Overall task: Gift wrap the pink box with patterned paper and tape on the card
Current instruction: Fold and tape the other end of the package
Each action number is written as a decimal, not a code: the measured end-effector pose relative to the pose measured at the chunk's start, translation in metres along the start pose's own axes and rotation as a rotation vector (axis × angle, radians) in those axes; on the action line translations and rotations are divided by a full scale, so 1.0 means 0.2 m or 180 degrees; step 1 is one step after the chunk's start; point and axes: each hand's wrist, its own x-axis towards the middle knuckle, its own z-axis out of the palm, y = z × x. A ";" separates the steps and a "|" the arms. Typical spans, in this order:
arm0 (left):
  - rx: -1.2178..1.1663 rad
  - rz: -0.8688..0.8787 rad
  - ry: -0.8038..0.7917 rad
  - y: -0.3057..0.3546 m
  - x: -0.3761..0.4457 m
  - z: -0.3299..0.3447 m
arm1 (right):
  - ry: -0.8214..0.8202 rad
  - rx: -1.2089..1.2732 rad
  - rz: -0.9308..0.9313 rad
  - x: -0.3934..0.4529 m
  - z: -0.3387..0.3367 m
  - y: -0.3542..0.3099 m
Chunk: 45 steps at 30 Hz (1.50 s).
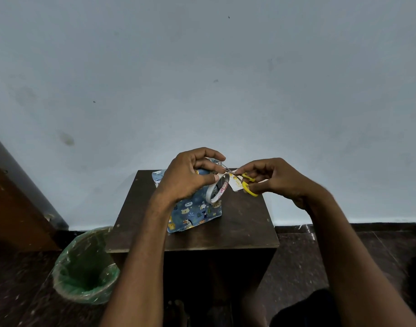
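Observation:
The box wrapped in blue animal-patterned paper (195,212) stands on the small dark wooden table (244,223). Above it my left hand (188,175) holds a white roll of tape (216,188), its fingers pinching the pulled-out end. My right hand (276,177) grips small yellow-handled scissors (247,182), whose blades point left to the tape strip between the hands. A white card (236,184) with yellow marks lies behind the scissors, partly hidden.
A bin lined with a green plastic bag (86,267) stands on the dark floor left of the table. A brown wooden panel (18,208) leans at far left. The pale wall is close behind the table.

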 end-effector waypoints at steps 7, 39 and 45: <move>0.0021 0.0031 -0.0035 0.00 0.00 0.00 | 0.0248 -0.0179 -0.0162 0.04 0.06 -0.02; -0.0135 0.0019 0.0029 -0.01 0.01 0.00 | 0.0752 -0.0573 0.0373 0.10 0.08 0.24; -0.0126 -0.0002 0.0031 -0.01 0.01 0.00 | 0.0432 -0.2897 0.0909 0.16 0.26 0.40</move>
